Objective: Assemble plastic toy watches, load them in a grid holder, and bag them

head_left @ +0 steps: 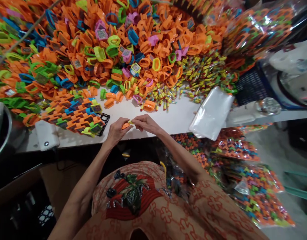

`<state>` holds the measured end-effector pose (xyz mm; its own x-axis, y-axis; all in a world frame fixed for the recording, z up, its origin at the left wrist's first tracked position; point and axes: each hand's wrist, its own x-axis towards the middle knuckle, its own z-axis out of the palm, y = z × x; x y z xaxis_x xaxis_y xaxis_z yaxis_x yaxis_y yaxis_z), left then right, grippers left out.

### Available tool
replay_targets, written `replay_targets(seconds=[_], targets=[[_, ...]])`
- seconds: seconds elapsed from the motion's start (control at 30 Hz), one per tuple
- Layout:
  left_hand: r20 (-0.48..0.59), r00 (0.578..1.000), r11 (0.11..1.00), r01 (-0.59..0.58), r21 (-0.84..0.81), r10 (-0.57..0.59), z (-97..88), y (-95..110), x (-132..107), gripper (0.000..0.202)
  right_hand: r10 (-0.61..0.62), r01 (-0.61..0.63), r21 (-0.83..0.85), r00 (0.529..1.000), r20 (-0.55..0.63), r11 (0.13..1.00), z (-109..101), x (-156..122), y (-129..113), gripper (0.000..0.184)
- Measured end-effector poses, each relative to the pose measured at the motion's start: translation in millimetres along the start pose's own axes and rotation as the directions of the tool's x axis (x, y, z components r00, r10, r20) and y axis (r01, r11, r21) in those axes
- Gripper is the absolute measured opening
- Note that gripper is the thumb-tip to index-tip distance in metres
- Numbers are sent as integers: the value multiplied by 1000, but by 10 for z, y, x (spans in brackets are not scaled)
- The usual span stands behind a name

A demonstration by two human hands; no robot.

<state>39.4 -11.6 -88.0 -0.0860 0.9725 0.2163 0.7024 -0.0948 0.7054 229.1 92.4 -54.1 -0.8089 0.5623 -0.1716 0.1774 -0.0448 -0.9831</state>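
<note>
Close to the table's front edge, my left hand point(118, 129) is closed on an orange plastic toy watch point(126, 125). My right hand point(145, 123) meets it from the right, its fingers pinched on a small yellow tube point(130, 122) at the toy watch. Whether the tube is inside or only against it, I cannot tell. Left of my hands, rows of toy watches point(73, 111) stand packed on a black lattice tray point(105, 121). Beyond lies a large heap of loose toy watches point(143, 50), mostly orange. Small yellow and red tubes point(203, 73) are piled to the right.
Clear plastic bags point(212, 113) lie at the right on the white table point(168, 120). A white box with a cable point(46, 135) and a metal pot point(6, 130) are at the left. Filled bags point(258, 190) rest below right, with a blue basket point(250, 83) above.
</note>
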Motion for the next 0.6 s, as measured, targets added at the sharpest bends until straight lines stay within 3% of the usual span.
replay_targets(seconds=[0.13, 0.3, 0.5, 0.53, 0.6], targets=[[64, 995, 995, -84, 58, 80, -18, -18, -22, 27, -8, 9, -28, 998, 56, 1000, -28, 17, 26, 47], [201, 978, 982, -96, 161, 63, -14, -56, -14, 26, 26, -12, -99, 990, 137, 995, -116, 74, 91, 42], [392, 908, 963, -225, 151, 150, 44, -112, 53, 27, 116, -80, -121, 936, 333, 989, -228, 58, 230, 41], [396, 907, 958, -226, 176, 141, 43, -138, 66, 28, 132, -85, -164, 944, 304, 983, -234, 55, 232, 40], [355, 930, 943, -195, 270, 91, 18, -206, 105, 29, 114, -70, -335, 987, 114, 940, -244, 81, 209, 35]])
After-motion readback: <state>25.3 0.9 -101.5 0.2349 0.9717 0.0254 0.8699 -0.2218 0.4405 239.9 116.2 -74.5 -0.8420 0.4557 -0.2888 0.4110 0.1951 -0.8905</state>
